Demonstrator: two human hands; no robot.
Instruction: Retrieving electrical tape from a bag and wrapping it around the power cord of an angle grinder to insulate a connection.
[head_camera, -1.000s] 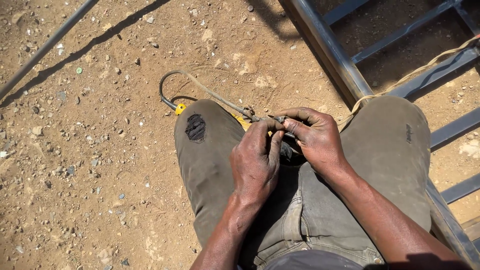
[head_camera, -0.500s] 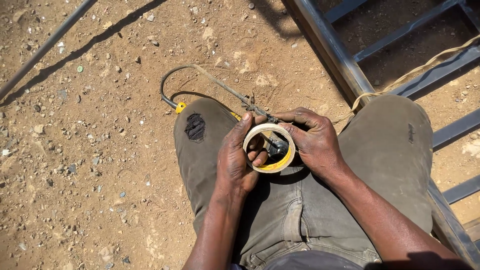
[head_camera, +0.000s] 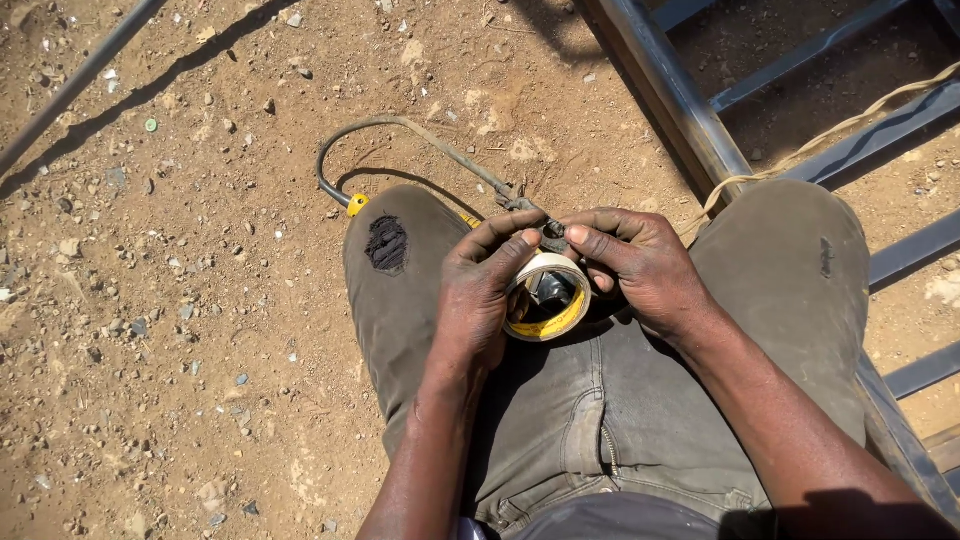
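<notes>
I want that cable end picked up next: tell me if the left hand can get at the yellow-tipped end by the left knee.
Probably yes. The left hand holds the tape roll over the lap; the yellow-tipped end lies on open dirt beside the left knee, nothing covering it.

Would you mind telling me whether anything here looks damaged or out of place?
Yes: the trousers have a dark frayed hole at the left knee. Otherwise, both hands, left and right, hold a tape roll normally.
</notes>
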